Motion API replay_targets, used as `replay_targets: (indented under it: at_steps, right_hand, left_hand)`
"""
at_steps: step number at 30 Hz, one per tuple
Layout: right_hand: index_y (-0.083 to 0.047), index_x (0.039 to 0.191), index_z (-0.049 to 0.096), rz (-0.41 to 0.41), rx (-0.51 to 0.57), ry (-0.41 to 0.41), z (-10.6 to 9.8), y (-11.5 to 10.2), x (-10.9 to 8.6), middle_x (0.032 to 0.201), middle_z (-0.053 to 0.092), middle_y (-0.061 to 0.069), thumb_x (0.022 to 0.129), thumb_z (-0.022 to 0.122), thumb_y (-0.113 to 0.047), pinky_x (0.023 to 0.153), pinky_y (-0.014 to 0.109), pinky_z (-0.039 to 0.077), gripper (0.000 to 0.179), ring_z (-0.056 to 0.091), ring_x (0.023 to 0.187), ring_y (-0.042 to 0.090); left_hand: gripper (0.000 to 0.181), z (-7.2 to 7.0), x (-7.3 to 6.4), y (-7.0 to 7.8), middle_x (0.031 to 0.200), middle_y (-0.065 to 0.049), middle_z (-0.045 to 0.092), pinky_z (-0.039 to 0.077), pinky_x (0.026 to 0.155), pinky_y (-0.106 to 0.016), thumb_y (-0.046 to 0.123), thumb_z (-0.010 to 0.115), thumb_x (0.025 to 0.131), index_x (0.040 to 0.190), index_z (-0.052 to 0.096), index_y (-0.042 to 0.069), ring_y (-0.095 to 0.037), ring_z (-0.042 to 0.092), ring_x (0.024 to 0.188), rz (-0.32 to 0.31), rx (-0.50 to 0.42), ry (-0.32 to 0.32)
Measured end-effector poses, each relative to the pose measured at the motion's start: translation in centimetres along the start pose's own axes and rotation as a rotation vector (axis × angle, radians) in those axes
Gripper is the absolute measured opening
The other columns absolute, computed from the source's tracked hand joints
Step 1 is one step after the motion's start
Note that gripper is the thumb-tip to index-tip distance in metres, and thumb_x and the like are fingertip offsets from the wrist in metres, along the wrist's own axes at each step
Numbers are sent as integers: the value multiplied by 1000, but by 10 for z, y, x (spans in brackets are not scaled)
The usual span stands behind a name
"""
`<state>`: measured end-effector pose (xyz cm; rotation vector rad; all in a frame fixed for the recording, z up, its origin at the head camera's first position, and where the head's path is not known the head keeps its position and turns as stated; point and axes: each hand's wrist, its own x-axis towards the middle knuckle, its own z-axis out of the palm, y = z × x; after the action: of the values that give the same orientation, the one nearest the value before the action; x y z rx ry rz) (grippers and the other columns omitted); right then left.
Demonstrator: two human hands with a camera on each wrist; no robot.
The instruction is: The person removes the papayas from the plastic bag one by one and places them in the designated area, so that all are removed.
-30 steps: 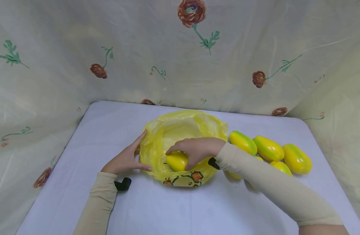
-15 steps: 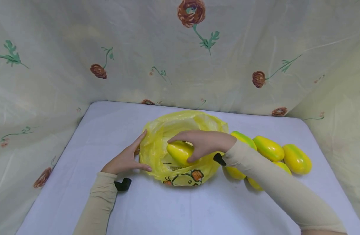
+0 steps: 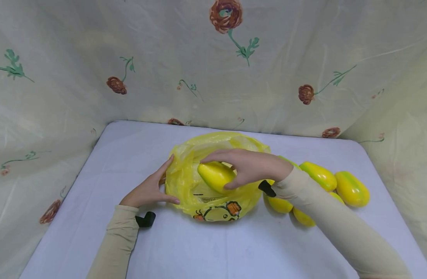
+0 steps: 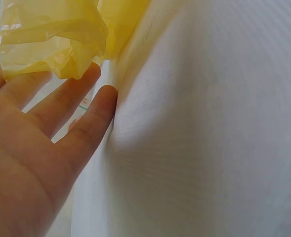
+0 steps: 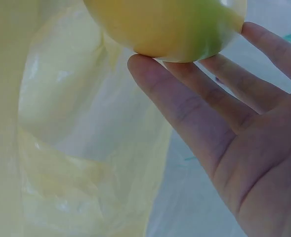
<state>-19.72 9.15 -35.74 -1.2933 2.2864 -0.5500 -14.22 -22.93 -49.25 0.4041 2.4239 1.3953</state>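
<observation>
A yellow plastic bag (image 3: pixel 181 182) stands with its mouth spread wide, a cartoon face printed on its near side. My right hand (image 3: pixel 253 166) grips a glossy yellow mango (image 3: pixel 213 176) over the bag's mouth, thumb on the near side and fingers on the far side. The right wrist view shows fingertips against the mango's yellow-and-green skin (image 5: pixel 175 29). At the bag's left side, my left hand (image 3: pixel 148 190) touches the plastic with thumb and fingers spread apart. In the left wrist view, the fingers extend beside the bag's crumpled edge (image 4: pixel 51 44).
Several more mangoes (image 3: pixel 353 189) lie at the right of the white-covered table (image 3: pixel 185 252), partly hidden by my right forearm. A floral curtain (image 3: pixel 199 77) hangs behind the table and along both sides.
My right hand has drawn the mango up and slightly back to the right from deeper in the bag, uncovering printed text inside. The left hand has stayed in place.
</observation>
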Motion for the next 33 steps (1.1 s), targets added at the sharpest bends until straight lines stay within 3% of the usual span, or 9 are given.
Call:
replay_targets:
  at_steps: [9,13,20,26,28,30,33]
  right_hand:
    - [-32,157,42,1,14,36,-2,-14,-26,162,42,-9,88,79,-22,109,42,54,79,45,146,16]
    - [-35,158,41,5,-24,64,0,-18,-40,162,42,-7,89,79,-24,107,39,55,80,48,144,17]
    - [-40,157,41,45,-37,100,8,-19,-63,163,42,-1,88,81,-22,113,46,51,81,47,146,23]
    - [-39,156,42,75,-51,121,18,-18,-83,163,42,-2,87,81,-20,100,39,58,81,52,138,20]
    - [-40,156,42,82,-73,130,22,-17,-89,163,42,-4,87,82,-20,99,39,58,81,52,138,19]
    - [-39,155,43,75,-99,143,25,-17,-93,162,44,-5,87,82,-21,108,43,53,81,48,144,19]
    - [-38,155,44,76,-135,150,29,-16,-100,161,45,-6,86,83,-22,108,42,54,80,51,141,17]
  left_hand:
    - [139,0,1,-1,176,-2,2,28,126,-61,38,97,69,166,-2,39,-40,23,159,12,7,0]
    - [138,0,2,-2,176,-3,2,28,126,-62,37,97,70,166,-3,38,-41,23,158,14,12,2]
    - [138,1,1,-1,176,-2,1,30,125,-60,36,97,70,166,-2,39,-40,24,158,12,3,-2]
    - [138,1,2,0,176,-2,2,29,126,-62,36,97,70,166,-2,40,-41,24,158,5,5,-3]
    - [138,1,1,1,176,-2,2,28,126,-62,36,97,70,166,-2,39,-41,23,158,1,2,-2]
    - [139,1,1,3,176,-2,2,27,127,-62,37,97,69,166,-2,39,-41,22,159,-4,3,-1]
    - [139,1,0,3,176,-3,2,27,126,-62,37,97,69,166,-2,38,-41,21,159,-9,3,1]
